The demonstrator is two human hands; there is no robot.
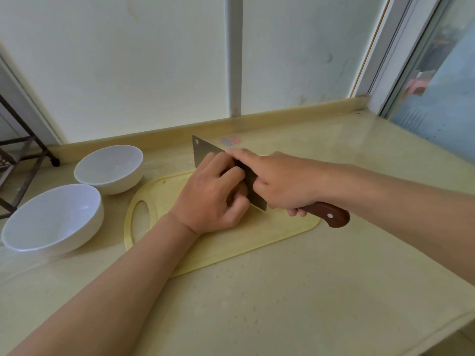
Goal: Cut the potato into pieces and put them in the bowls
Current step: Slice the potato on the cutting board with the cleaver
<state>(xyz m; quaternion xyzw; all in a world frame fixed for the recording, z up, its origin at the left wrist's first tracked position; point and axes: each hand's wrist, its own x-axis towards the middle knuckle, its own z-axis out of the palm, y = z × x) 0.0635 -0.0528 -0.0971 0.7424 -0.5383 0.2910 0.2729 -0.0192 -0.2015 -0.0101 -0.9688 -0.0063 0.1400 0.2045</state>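
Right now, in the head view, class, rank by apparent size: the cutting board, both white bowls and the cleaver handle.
1. cutting board, largest.
2. near bowl and far bowl: the near one looks bigger, but it is closer to the camera, so unranked.
3. cleaver handle, smallest, partly covered by the right hand.
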